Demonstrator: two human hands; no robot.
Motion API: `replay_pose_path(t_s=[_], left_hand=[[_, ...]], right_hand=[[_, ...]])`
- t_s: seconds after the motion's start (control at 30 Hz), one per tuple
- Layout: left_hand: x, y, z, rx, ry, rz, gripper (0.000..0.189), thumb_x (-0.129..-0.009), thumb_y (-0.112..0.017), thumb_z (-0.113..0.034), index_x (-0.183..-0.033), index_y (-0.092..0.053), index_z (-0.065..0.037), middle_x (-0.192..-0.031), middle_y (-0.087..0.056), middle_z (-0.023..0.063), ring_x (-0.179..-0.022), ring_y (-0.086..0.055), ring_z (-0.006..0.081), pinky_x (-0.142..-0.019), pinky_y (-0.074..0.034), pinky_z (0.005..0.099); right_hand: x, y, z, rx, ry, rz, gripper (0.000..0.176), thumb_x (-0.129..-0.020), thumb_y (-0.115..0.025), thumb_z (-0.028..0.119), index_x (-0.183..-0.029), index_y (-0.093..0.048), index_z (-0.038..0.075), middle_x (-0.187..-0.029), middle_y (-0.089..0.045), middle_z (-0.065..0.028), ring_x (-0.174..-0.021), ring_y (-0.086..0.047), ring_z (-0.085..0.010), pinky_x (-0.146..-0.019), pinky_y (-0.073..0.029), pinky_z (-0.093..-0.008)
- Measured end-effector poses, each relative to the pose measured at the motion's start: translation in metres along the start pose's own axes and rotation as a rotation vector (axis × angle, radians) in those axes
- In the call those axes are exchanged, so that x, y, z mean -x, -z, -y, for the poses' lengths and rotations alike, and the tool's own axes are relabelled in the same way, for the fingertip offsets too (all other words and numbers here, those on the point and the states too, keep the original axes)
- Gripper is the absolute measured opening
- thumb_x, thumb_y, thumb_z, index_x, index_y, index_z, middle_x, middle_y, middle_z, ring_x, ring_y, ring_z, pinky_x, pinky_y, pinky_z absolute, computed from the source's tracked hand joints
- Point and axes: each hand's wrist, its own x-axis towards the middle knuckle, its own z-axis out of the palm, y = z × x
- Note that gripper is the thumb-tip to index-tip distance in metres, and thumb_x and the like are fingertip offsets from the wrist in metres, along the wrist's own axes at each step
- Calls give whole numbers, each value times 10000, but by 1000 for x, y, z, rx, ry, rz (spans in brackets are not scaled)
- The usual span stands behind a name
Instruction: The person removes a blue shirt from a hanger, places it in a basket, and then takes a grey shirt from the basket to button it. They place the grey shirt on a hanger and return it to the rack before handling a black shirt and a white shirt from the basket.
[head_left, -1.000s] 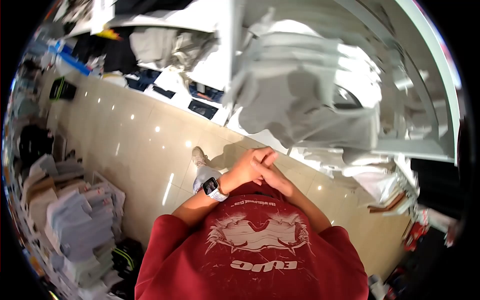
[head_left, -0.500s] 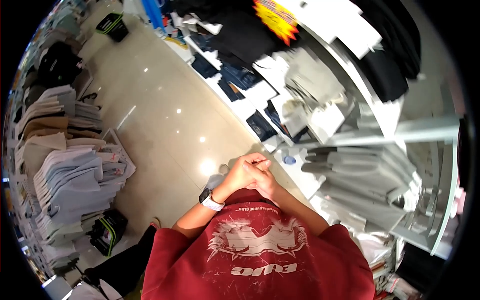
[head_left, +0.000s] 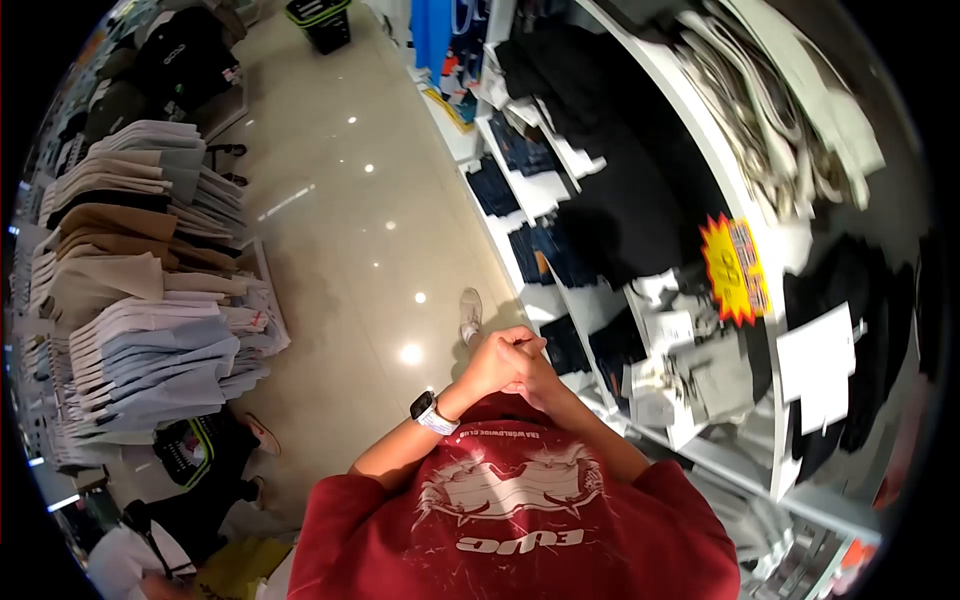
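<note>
My left hand (head_left: 488, 362) and my right hand (head_left: 535, 376) are clasped together in front of my waist, fingers wrapped round one another. No object shows between them, though the inside of the clasp is hidden. A watch (head_left: 424, 407) with a pale strap sits on my left wrist. Below the hands is my dark red printed T-shirt (head_left: 520, 480). Just beyond them, one shoe (head_left: 470, 302) of mine shows on the floor. Nearest on the right are white shelves holding folded jeans (head_left: 562, 343), apart from my hands.
Shirts on hangers (head_left: 150, 350) line the left side. A shiny tiled floor (head_left: 350, 240) runs between. Black baskets (head_left: 322, 25) stand far ahead and at lower left, near another person (head_left: 205, 480). Right: dark folded clothes (head_left: 630, 190), a yellow starburst sign (head_left: 735, 270), light trousers (head_left: 765, 110).
I have moved forward along the aisle; the shelves and starburst sign have slid down and right in view. My shoe now shows. Both hands stay clasped.
</note>
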Motion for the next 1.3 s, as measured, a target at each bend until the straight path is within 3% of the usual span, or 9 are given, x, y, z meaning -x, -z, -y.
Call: replay_pose_path(t_s=[0.3, 0.43, 0.6, 0.7, 0.83, 0.93, 1.03, 1.1, 1.3], left_hand=[[-99, 140, -78, -14, -143, -275, 283, -911, -619, -262, -875, -615, 18, -719, -624, 33, -650, -538, 81, -573, -452, 234], [-125, 196, -113, -82, -259, -421, 316, -872, -649, -288, -891, -619, 25, -722, -626, 43, -653, -554, 101, -583, -457, 242], [-178, 292, -148, -148, -241, -433, 334, -855, -678, -291, -902, -616, 33, -712, -620, 76, -626, -546, 113, -549, -462, 262], [-217, 368, -166, -34, -219, -352, 337, -873, -655, -302, -894, -618, 32, -689, -615, 76, -619, -541, 111, -543, -458, 265], [-254, 465, -213, -56, -133, -337, 337, -887, -630, -313, -876, -628, 24, -668, -613, 84, -613, -547, 117, -549, -462, 276], [-283, 527, -251, -142, -204, -316, 328, -883, -624, -307, -869, -639, 20, -672, -621, 101, -614, -569, 134, -559, -468, 284], [-310, 570, -280, -228, -257, -287, 320, -878, -619, -299, -868, -650, 20, -682, -630, 118, -618, -594, 157, -565, -474, 290], [-335, 599, -299, -243, -272, -274, 320, -876, -616, -297, -869, -654, 21, -687, -635, 126, -621, -606, 168, -566, -476, 292], [-437, 701, -342, -197, -153, -226, 341, -889, -612, -313, -857, -633, 25, -683, -615, 91, -624, -565, 132, -567, -468, 288]], right_hand=[[-163, -70, 114, 143, -167, 199, 224, -940, -550, 320, -885, -507, 107, -720, -474, 42, -547, -408, -25, -439, -264, -195], [-228, -108, 146, 656, 112, 158, 286, -902, -617, 329, -792, -481, 103, -631, -428, 52, -512, -383, -31, -429, -268, -202], [-324, -152, 186, 461, -68, 216, 210, -893, -646, 317, -975, -604, 129, -858, -557, 39, -778, -539, -35, -607, -409, -177], [-410, -183, 197, 350, -196, 214, 222, -926, -578, 319, -918, -505, 110, -733, -481, 38, -549, -416, -32, -443, -272, -191], [-504, -236, 222, 140, -223, 308, 289, -890, -619, 345, -836, -512, 81, -639, -450, 43, -527, -408, -36, -425, -284, -204], [-548, -282, 247, 288, -96, 163, 301, -882, -622, 349, -833, -517, 72, -650, -465, 27, -527, -418, -44, -408, -277, -206], [-591, -309, 276, 482, 245, 66, 249, -889, -634, 250, -962, -643, 12, -827, -596, -8, -722, -546, -81, -567, -420, -225], [-630, -321, 296, 583, 31, 75, 291, -879, -627, 335, -829, -500, 78, -667, -475, 17, -515, -425, -56, -402, -274, -199], [-761, -340, 356, 254, -110, 223, 224, -925, -580, 322, -916, -499, 113, -730, -489, 31, -535, -411, -37, -439, -273, -197]])
